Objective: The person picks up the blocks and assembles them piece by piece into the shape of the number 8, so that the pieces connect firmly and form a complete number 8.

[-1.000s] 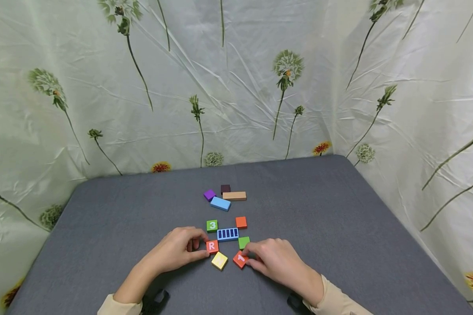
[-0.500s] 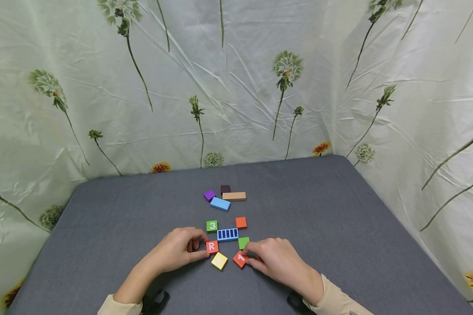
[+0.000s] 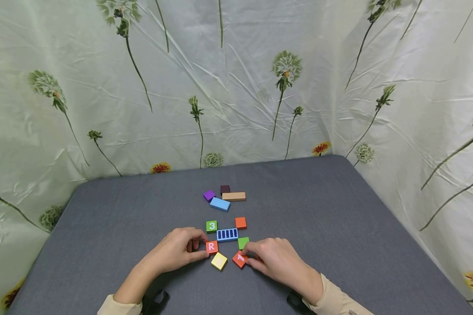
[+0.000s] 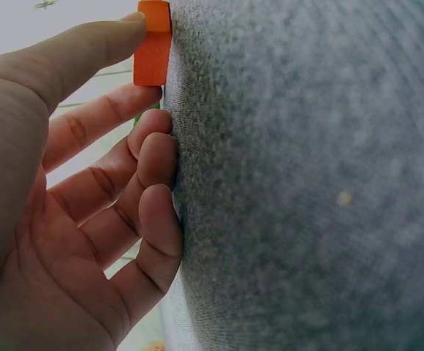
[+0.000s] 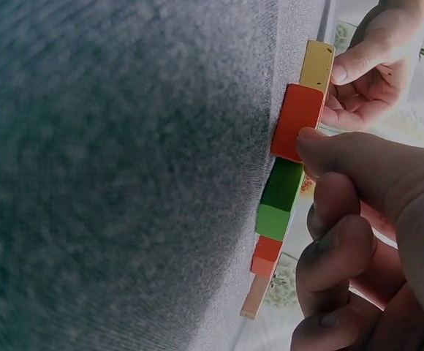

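Observation:
My left hand (image 3: 177, 249) pinches a red block marked R (image 3: 212, 247) at its left side, thumb and index finger at two corners. In the left wrist view the thumb lies on that block's edge, and the other fingers curl loosely with their tips on the cloth. On the other side, my right hand (image 3: 277, 259) holds a tilted red block marked 1 (image 3: 239, 259) between thumb and index finger. A yellow block (image 3: 219, 261) sits turned between the two red ones. Just beyond are a blue striped block (image 3: 227, 235) and a green block (image 3: 243, 243).
A green block marked 3 (image 3: 211, 226) and an orange-red block (image 3: 241, 223) flank the blue one's far side. Farther back lie a purple block (image 3: 209, 195), a light blue block (image 3: 220, 204), a tan block (image 3: 234, 196) and a dark block (image 3: 225, 189) on the grey table cloth (image 3: 319, 210).

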{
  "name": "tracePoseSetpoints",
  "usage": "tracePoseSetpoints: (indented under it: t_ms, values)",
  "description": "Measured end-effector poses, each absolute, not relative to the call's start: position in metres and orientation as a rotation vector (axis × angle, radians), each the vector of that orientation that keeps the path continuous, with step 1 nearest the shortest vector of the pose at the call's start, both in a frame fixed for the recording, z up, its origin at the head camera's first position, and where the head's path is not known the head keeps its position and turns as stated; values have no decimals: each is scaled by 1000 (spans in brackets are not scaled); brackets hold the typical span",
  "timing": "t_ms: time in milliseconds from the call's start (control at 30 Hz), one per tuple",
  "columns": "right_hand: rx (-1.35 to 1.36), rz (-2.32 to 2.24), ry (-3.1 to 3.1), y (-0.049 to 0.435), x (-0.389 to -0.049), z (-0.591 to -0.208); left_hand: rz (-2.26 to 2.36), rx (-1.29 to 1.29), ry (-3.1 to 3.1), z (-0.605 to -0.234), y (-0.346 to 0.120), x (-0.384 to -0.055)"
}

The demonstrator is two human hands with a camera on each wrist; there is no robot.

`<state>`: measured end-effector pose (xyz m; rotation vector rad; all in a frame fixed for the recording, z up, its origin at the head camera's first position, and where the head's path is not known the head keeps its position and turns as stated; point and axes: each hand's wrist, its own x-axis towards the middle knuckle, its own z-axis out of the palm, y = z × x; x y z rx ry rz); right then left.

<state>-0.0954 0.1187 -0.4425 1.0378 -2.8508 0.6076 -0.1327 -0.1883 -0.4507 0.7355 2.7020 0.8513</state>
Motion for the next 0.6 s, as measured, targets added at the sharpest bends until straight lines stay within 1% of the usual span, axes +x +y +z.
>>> tracePoseSetpoints:
  t_ms: [600]
  values:
    - [1031,604,-2883,118,-96,-442,854,736,2701,-451,-188,-132]
